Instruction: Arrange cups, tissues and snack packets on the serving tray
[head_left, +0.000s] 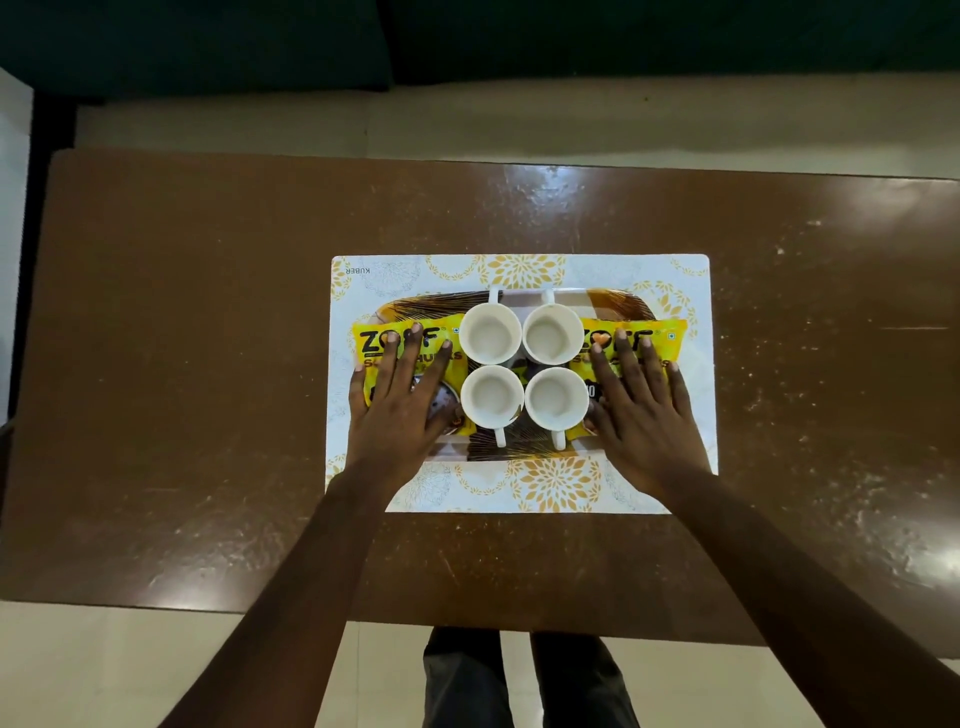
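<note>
On the tray (602, 299), both hands flat, left hand (402, 410) and right hand (641, 415) pressing snack packets (376, 343)

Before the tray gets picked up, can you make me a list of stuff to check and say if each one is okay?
1. Four cups on the tray, set two by two, like the far left cup: ok.
2. Cups standing upright and looking empty: ok.
3. Left snack packet beside the cups, under the flat left hand: ok.
4. Right snack packet on the other side, under the flat right hand: ok.
5. Tissues on the tray: not ok, none in sight.
6. Tray sitting fully on the placemat: ok.
</note>
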